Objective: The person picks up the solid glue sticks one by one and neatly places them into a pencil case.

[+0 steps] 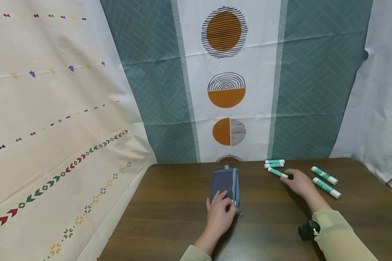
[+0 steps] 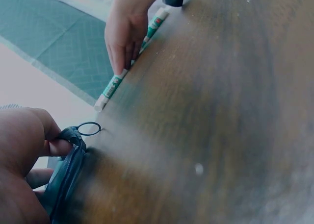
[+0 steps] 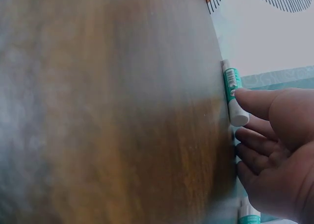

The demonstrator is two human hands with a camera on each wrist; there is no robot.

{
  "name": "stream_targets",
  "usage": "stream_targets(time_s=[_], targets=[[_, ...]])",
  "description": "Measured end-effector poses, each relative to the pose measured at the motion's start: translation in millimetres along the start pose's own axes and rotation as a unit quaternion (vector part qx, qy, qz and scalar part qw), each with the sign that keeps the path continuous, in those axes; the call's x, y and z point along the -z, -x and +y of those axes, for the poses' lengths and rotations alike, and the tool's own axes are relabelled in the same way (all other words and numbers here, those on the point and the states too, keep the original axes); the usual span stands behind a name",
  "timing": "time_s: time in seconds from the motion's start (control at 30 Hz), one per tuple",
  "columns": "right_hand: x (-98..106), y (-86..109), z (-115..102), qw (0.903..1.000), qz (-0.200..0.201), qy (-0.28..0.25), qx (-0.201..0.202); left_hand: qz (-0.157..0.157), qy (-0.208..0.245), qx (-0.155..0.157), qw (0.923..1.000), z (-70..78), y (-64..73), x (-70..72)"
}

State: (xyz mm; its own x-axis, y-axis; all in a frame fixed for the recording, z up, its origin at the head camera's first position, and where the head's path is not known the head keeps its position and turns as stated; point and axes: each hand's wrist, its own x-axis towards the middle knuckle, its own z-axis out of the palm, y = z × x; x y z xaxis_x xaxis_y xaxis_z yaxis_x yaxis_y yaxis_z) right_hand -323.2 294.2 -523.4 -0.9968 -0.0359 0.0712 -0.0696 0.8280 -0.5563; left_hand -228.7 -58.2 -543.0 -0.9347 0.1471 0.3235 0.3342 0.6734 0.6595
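Observation:
A flat blue-grey zip pouch (image 1: 221,178) lies on the table, and my left hand (image 1: 219,216) rests over its near end. In the left wrist view, thumb and finger pinch the zipped edge of the pouch (image 2: 66,177), beside a small dark ring. My right hand (image 1: 299,183) is at the back right, holding the near end of a green-and-white glue stick (image 1: 276,172) that lies slanted. The right wrist view shows the thumb against this glue stick (image 3: 232,89), with the index finger behind it; the other fingers are loosely bent.
Two glue sticks (image 1: 274,161) lie side by side along the table's back edge. Two more, one farther back (image 1: 324,175) and one nearer (image 1: 326,188), lie right of the right hand. Patterned cloth (image 1: 163,90) hangs behind the brown table (image 1: 170,217).

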Motion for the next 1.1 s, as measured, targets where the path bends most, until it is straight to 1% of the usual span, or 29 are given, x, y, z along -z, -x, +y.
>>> stream_targets(time_s=[0.17,0.53,0.8,1.1], targets=[[-1.0,0.2,0.0,1.0,0.004,0.002,-0.002,-0.002,0.001,0.004,1.0,-0.7,0.2,-0.8],[-1.7,-2.2,1.7,0.9995,0.03,0.007,0.005,-0.001,-0.002,-0.001,1.0,-0.4,0.1,1.0],[-1.1,-2.7,0.4,0.9994,0.033,0.002,0.0,-0.006,0.0,0.003,1.0,-0.7,-0.7,1.4],[-2.5,-1.9,1.9,0.9994,0.033,-0.003,0.001,-0.003,-0.004,0.0,1.0,-1.6,0.2,-0.3]])
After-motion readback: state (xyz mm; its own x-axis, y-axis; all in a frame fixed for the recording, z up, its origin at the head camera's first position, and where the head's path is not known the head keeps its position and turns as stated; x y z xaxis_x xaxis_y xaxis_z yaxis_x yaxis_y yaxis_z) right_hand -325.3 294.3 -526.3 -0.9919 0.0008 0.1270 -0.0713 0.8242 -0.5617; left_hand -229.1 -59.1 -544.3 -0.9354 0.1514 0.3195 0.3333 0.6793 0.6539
